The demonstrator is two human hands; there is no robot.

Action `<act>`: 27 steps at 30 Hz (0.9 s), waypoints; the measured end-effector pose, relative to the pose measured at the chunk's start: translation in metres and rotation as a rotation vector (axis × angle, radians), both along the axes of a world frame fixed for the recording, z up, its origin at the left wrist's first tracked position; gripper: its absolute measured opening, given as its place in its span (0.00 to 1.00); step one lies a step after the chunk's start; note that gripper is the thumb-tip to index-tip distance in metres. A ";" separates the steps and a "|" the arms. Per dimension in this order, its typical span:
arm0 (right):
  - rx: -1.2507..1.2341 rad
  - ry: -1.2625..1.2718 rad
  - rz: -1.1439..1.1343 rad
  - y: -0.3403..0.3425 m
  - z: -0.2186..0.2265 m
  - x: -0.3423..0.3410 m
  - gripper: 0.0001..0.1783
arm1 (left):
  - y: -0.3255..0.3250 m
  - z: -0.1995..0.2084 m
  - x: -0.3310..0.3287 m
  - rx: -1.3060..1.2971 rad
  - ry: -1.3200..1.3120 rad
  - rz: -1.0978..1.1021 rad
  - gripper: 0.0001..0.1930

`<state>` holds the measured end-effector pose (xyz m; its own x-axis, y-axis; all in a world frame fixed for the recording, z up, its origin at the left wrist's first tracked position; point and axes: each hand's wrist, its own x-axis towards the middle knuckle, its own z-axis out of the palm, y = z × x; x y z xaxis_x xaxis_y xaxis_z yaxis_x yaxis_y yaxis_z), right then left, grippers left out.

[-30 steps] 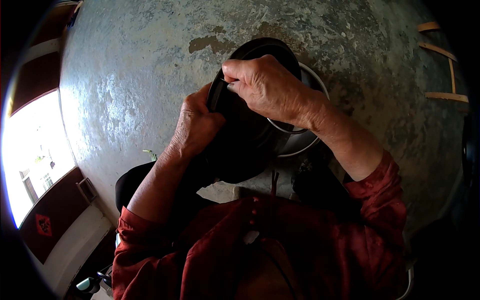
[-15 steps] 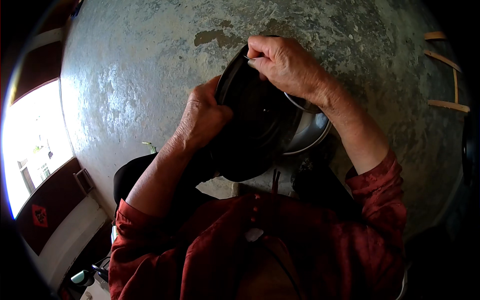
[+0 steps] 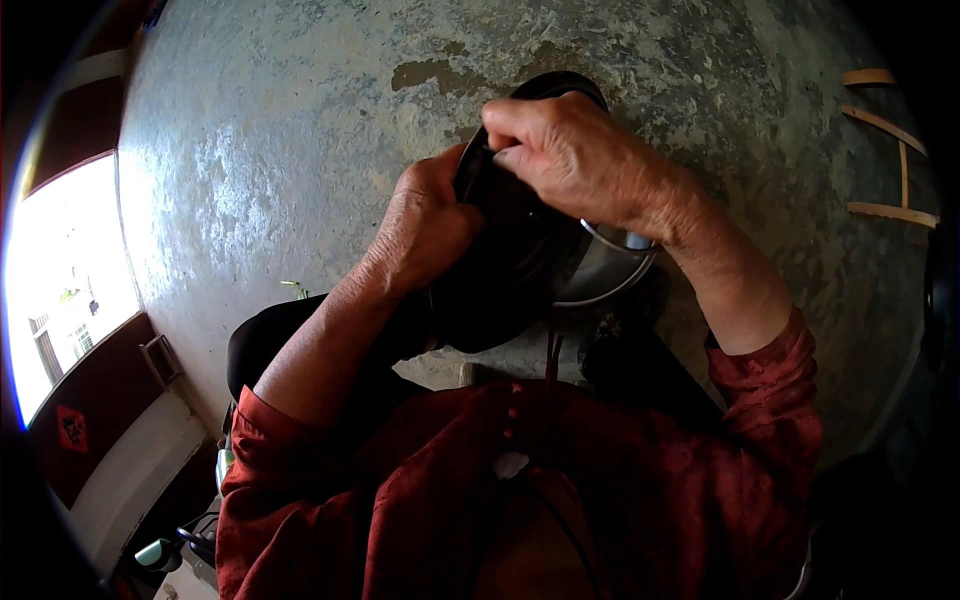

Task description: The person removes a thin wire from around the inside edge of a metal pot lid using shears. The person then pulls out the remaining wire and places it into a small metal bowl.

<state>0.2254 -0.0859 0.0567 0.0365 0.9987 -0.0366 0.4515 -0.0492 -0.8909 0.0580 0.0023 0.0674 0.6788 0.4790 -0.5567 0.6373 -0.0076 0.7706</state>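
Note:
A dark round pan-like vessel (image 3: 505,255) is tilted over my lap, its inside too black to make out. My left hand (image 3: 425,225) grips its rim on the left side, fingers behind and thumb over the edge. At the far part of the rim, my right hand (image 3: 575,160) is closed in a pinch. Whatever lies between those fingers is hidden. Below my right wrist a shiny metal basin (image 3: 610,278) with a rounded rim shows partly, the dark vessel covering its left side.
The worn grey concrete floor (image 3: 300,130) spreads ahead. Wooden bars of a frame (image 3: 893,211) stand at the far right. A bright doorway (image 3: 75,270) and dark red panels are on the left. A green scrap (image 3: 296,288) lies beside my left knee.
My right hand has drawn slightly nearer and the vessel has turned, showing more of its far edge beyond that hand. My left hand has moved a little to the right, still gripping the rim.

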 end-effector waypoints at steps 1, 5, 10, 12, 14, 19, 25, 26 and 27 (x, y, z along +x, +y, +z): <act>-0.121 -0.047 -0.052 0.002 -0.001 0.008 0.06 | -0.002 0.001 0.000 0.011 -0.012 0.011 0.23; -0.027 -0.030 -0.051 -0.002 -0.002 -0.006 0.04 | -0.003 0.003 0.001 0.032 0.006 -0.007 0.23; -0.084 0.037 -0.053 -0.006 0.006 -0.004 0.04 | -0.005 0.001 -0.004 0.007 -0.050 -0.010 0.22; -0.046 -0.009 -0.136 -0.001 -0.001 0.010 0.06 | -0.007 0.002 -0.002 0.010 -0.066 -0.006 0.22; -0.073 -0.052 -0.112 -0.006 -0.004 0.003 0.05 | -0.008 0.001 0.000 0.012 -0.082 -0.004 0.22; -0.050 0.057 -0.068 -0.011 0.003 -0.011 0.05 | -0.006 0.004 0.001 0.028 -0.044 -0.034 0.21; -0.041 0.051 -0.047 -0.009 0.006 -0.009 0.06 | -0.006 -0.001 -0.002 0.030 -0.064 -0.042 0.20; -0.007 0.060 0.004 -0.012 0.005 -0.021 0.04 | -0.004 -0.001 -0.003 0.028 -0.064 -0.040 0.20; -0.017 0.099 -0.013 -0.012 0.006 -0.019 0.04 | -0.004 -0.001 -0.002 0.074 -0.060 -0.073 0.21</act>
<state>0.2059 -0.0978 0.0623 0.0450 0.9973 -0.0573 0.3602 -0.0697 -0.9303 0.0559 -0.0014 0.0669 0.7446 0.4652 -0.4787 0.5857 -0.1112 0.8029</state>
